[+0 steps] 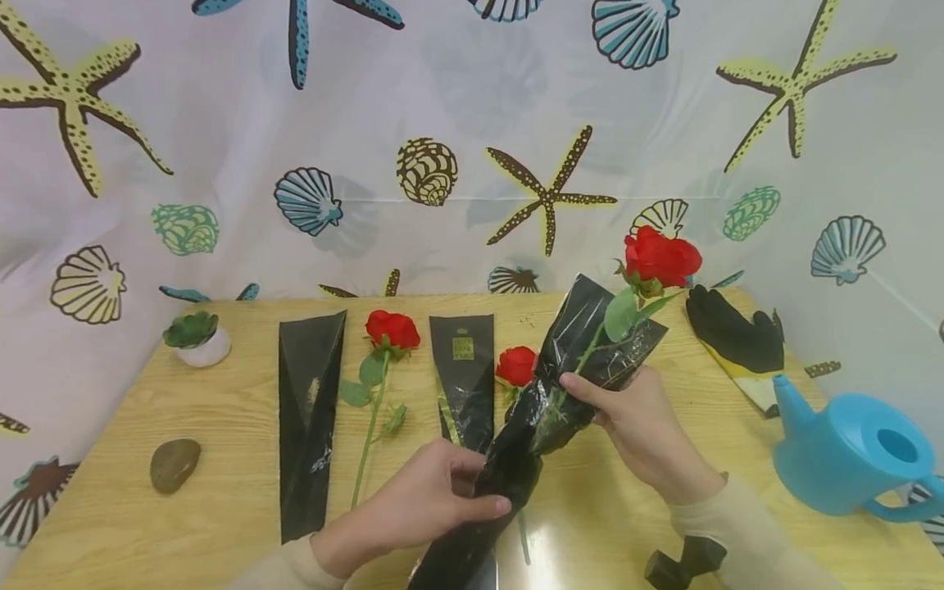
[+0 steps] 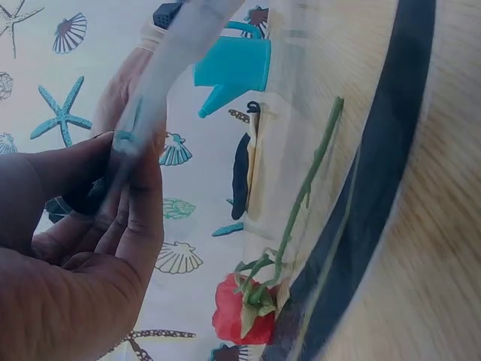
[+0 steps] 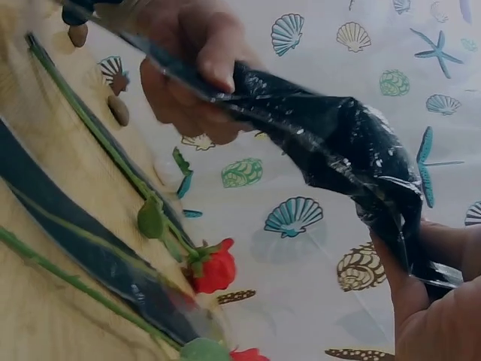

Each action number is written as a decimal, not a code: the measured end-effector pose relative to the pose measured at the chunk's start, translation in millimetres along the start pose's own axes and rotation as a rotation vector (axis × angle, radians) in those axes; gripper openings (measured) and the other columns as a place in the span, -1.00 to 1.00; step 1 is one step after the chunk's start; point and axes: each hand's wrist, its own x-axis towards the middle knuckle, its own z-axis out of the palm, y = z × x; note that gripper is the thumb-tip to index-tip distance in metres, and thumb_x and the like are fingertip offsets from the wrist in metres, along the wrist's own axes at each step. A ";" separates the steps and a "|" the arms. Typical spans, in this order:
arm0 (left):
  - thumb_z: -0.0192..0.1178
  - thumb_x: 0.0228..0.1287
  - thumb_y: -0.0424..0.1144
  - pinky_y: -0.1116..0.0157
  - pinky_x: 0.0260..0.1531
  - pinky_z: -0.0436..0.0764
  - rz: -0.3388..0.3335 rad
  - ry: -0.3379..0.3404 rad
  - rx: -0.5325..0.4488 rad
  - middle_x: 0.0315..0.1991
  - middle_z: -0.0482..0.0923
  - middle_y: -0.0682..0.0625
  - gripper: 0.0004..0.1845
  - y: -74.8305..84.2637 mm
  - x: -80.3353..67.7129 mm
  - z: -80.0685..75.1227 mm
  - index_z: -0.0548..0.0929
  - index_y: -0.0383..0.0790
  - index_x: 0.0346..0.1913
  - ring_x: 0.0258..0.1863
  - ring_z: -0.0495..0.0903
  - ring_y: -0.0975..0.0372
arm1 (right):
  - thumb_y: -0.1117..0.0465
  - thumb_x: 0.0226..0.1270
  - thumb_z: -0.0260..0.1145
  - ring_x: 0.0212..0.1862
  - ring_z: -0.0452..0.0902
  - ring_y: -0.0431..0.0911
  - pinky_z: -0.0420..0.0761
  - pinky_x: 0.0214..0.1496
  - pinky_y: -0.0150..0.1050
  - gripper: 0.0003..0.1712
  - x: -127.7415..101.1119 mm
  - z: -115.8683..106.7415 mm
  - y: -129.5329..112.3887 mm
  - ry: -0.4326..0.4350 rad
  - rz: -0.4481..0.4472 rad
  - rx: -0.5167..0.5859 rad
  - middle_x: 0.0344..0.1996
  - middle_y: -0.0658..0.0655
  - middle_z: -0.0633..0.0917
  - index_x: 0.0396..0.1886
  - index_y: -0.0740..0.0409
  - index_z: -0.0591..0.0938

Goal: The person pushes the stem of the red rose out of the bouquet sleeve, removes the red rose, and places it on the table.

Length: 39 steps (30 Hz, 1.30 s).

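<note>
Both hands grip the sleeve (image 1: 549,393) with a rose (image 1: 661,257) in it, held up over the table's (image 1: 221,459) near edge: left hand (image 1: 420,500) pinches the narrow end, right hand (image 1: 642,426) the middle. The film's light, crinkly and probably slippery, and the bloom's fragile, so I'd hold it low by the stem. Two more sleeves and roses lie behind; a watering can (image 1: 855,451) sits by the right edge.
</note>
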 end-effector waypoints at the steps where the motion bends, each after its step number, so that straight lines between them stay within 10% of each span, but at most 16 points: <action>1: 0.43 0.19 -0.27 0.41 -0.50 0.51 0.002 0.009 0.024 -0.57 0.56 0.15 -0.87 -1.0 -0.2 -1.4 0.71 -0.26 -0.38 -0.54 0.55 0.36 | 0.34 0.24 0.46 0.22 0.49 0.03 0.52 0.16 -0.09 -0.25 -0.3 -0.3 -1.2 0.001 -0.009 0.006 0.25 0.17 0.51 0.38 0.08 0.36; 5: 0.46 0.16 -0.18 0.38 -0.66 0.23 -0.027 -0.012 0.140 -0.72 0.14 0.16 -0.62 -5.9 -3.8 -7.7 0.48 -0.19 -0.62 -0.70 0.14 0.34 | 0.38 0.24 0.44 0.20 0.50 0.03 0.53 0.14 -0.08 -0.27 -0.4 -2.8 -7.4 0.016 -0.033 0.029 0.24 0.18 0.52 0.37 0.10 0.36; 11: 0.46 0.16 -0.18 0.37 -0.67 0.12 -0.019 -0.124 0.144 -0.74 0.04 0.16 -0.50 -14.6 -13.5 -14.1 0.31 -0.15 -0.67 -0.73 -0.02 0.31 | 0.36 0.27 0.42 0.14 0.55 -0.01 0.55 0.13 -0.12 -0.37 0.0 -8.2 -11.8 0.017 -0.016 0.028 0.16 0.18 0.56 0.30 0.18 0.39; 20: 0.37 0.28 -0.16 0.38 -0.35 0.50 0.006 -0.084 0.136 -0.51 0.58 0.18 -0.88 -20.1 -14.1 -9.5 0.72 -0.12 -0.22 -0.48 0.48 0.36 | 0.35 0.27 0.42 0.11 0.57 -0.02 0.56 0.11 -0.11 -0.38 -0.1 -3.2 -4.1 0.025 0.015 0.044 0.13 0.16 0.59 0.30 0.19 0.41; 39: 0.35 0.28 -0.26 0.30 -0.26 0.62 0.007 -0.010 0.147 -0.42 0.61 0.14 -0.91 -18.5 -10.4 -3.9 0.68 -0.20 -0.28 -0.38 0.54 0.32 | 0.35 0.25 0.44 0.05 0.59 -0.03 0.59 0.05 -0.11 -0.43 0.0 -4.4 -5.9 0.052 -0.070 0.027 0.07 0.19 0.61 0.23 0.24 0.48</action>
